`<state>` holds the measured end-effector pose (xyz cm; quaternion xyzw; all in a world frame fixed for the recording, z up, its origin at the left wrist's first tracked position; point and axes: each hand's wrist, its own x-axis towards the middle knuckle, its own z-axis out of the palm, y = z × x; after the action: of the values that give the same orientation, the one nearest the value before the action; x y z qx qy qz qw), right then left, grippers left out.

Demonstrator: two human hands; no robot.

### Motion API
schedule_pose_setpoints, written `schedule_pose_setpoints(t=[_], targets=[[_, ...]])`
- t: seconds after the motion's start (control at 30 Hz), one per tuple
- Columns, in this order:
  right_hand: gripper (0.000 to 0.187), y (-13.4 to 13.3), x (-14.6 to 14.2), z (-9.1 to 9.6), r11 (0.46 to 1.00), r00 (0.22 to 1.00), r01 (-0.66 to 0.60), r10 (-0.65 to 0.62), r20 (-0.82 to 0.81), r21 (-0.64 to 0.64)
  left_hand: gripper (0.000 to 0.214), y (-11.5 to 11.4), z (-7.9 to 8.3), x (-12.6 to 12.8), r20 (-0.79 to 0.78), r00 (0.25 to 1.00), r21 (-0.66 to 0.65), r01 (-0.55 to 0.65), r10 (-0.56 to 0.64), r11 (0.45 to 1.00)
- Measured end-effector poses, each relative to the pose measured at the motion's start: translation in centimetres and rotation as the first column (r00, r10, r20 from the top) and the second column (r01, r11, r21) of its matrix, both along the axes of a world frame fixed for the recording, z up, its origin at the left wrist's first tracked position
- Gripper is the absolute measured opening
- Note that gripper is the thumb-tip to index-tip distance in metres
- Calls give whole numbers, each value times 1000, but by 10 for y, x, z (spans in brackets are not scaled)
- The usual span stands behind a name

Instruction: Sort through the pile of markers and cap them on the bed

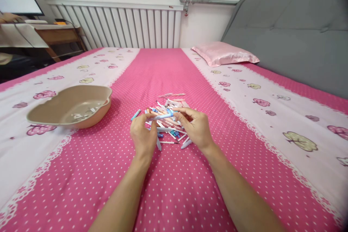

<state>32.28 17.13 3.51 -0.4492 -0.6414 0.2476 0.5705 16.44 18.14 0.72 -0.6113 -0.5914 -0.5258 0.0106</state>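
A light blue and white pen [162, 116] is held level between my two hands, just above a loose pile of pens and pen parts [171, 134] on the bed. My left hand [144, 134] pinches its left end between thumb and fingers. At the other end, by a brighter blue section, the fingers of my right hand [195, 127] are closed on it. Both hands hide part of the pile. Pink barrels, thin white refills and blue pieces show in the heap. A teal pen piece [135, 114] lies just beyond my left hand.
To the left stands a beige plastic basin [67, 98] with several small white pieces inside. The pink dotted bedspread [108, 188] lies under everything. Farther off are a pink pillow [224, 53], a grey headboard [288, 25], a radiator [122, 25] and a desk with a person's hand [11, 17].
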Motion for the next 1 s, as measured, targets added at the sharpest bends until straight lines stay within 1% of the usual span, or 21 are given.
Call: schedule_pose_setpoints(t=[0.13, 0.4, 0.53, 0.63, 0.7, 0.77, 0.83, 0.93, 1.0], targets=[[21, 0, 0, 2, 999, 996, -6, 1, -93, -47, 13, 0, 0, 1, -13, 999, 0, 35, -35, 999], [27, 0, 1, 1, 998, 996, -11, 5, -92, -59, 12, 0, 2, 3, 15, 997, -20, 73, -73, 997], [35, 0, 1, -1, 998, 998, -6, 2, -62, -68, 14, 0, 3, 4, 49, 993, -62, 106, -104, 992], [41, -1, 1, 1, 996, 995, -20, 11, -99, -83, 14, -1, 3, 4, 96, 989, -88, 119, -111, 989], [42, -1, 0, 2, 996, 992, -21, 10, -124, -88, 14, -1, 4, 5, 150, 982, -112, 133, -116, 985], [40, -1, 0, 2, 996, 993, -14, 4, -116, -90, 13, -2, 4, 5, 218, 967, -133, 167, -136, 977], [36, 1, 0, -1, 996, 997, -1, -6, -75, -94, 15, -1, 4, 6, 290, 942, -130, 216, -171, 968], [27, 3, -2, -5, 991, 1000, -5, 6, 10, -131, 19, -1, 4, 7, 395, 885, -85, 302, -246, 949], [23, 4, -3, -8, 984, 996, -36, 48, 68, -173, 21, -2, 3, 9, 446, 841, -54, 367, -306, 929]])
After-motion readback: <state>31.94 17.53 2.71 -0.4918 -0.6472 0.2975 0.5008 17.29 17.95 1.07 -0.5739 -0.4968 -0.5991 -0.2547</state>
